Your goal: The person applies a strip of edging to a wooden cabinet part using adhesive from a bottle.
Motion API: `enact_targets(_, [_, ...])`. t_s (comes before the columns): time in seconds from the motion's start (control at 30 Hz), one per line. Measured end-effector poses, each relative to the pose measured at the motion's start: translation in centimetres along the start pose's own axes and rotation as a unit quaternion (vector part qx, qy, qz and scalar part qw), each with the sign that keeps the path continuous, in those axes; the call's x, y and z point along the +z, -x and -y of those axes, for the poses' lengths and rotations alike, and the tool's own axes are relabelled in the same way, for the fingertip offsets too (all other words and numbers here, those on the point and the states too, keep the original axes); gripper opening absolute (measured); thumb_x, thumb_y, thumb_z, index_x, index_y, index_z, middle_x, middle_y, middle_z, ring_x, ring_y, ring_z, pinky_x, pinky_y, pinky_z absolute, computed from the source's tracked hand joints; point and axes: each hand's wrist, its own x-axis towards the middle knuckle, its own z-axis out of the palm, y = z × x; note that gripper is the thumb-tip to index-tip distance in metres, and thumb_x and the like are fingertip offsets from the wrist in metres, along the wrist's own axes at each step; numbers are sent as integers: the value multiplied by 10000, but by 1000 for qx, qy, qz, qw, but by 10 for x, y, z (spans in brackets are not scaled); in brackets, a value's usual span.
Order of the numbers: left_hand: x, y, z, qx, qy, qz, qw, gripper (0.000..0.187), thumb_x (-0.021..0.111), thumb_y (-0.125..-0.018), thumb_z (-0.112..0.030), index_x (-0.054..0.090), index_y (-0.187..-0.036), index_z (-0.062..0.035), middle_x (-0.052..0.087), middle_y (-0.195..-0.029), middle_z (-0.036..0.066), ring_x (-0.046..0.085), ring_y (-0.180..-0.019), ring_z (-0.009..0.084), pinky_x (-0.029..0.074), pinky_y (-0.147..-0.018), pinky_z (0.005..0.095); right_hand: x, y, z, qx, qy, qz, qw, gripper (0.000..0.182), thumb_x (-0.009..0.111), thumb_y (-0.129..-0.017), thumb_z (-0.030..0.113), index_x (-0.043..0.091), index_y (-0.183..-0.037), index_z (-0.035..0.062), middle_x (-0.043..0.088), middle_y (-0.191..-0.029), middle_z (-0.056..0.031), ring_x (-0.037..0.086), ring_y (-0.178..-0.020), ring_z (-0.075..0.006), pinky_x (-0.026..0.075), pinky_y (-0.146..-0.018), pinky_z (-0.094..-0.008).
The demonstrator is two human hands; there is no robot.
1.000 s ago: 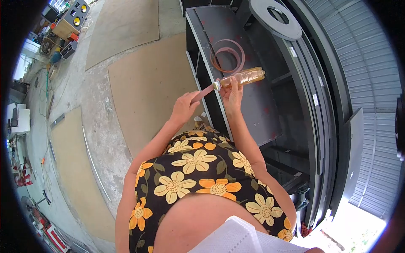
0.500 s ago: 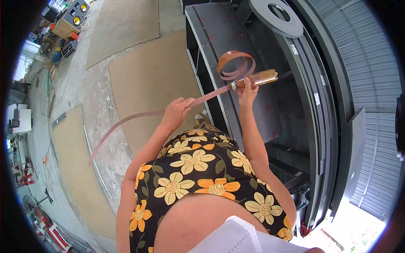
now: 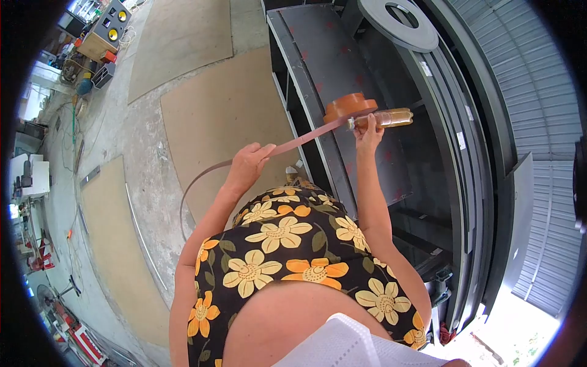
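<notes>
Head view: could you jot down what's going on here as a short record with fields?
Left hand: grips a brown strip, pulled taut
Right hand: holds a clear bottle of amber liquid at the strip
Strip coil: beside the bottle's mouth
Strip tail: loops down behind the left hand
Under the hands: black panel
Floor: brown boards on concrete

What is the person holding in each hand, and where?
The left hand grips the brown strip partway along. The right hand grips the bottle near its neck.
</notes>
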Motion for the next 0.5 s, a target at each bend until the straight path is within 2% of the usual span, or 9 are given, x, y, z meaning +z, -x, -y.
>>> enact_targets(0.17, [-1, 0, 3, 41, -15, 2, 999, 335, 611, -740, -52, 597, -1072, -89, 494, -727, 126, 514, -695, 303, 425, -616, 390, 2, 4, 11, 21, -30, 61, 997, 509, 682, -788, 172, 355, -1172, 107, 532, -982, -86, 604, -734, -212, 540, -545, -354])
enact_targets(0.27, [1, 0, 2, 58, -10, 10, 998, 347, 614, -739, -51, 599, -1083, -92, 488, -717, 127, 505, -679, 302, 418, -605, 388, 8, 7, 9, 16, -21, 55, 998, 455, 694, -781, 204, 414, -1134, 140, 560, -960, -80, 619, -800, -225, 540, -593, -355])
enact_targets(0.37, [2, 1, 1, 67, -20, 13, 997, 320, 611, -737, -56, 596, -1055, -90, 486, -706, 109, 515, -690, 285, 415, -607, 385, 10, 7, 9, 12, -12, 75, 997, 500, 668, -800, 170, 351, -1179, 98, 539, -952, -90, 610, -717, -221, 550, -570, -379])
enact_targets(0.5, [-1, 5, 3, 55, -35, 13, 998, 309, 607, -743, -66, 588, -1050, -97, 482, -702, 98, 521, -699, 277, 411, -605, 386, 8, 11, 14, 20, -8, 41, 999, 481, 668, -803, 178, 357, -1160, 95, 534, -935, -83, 607, -729, -208, 554, -563, -375])
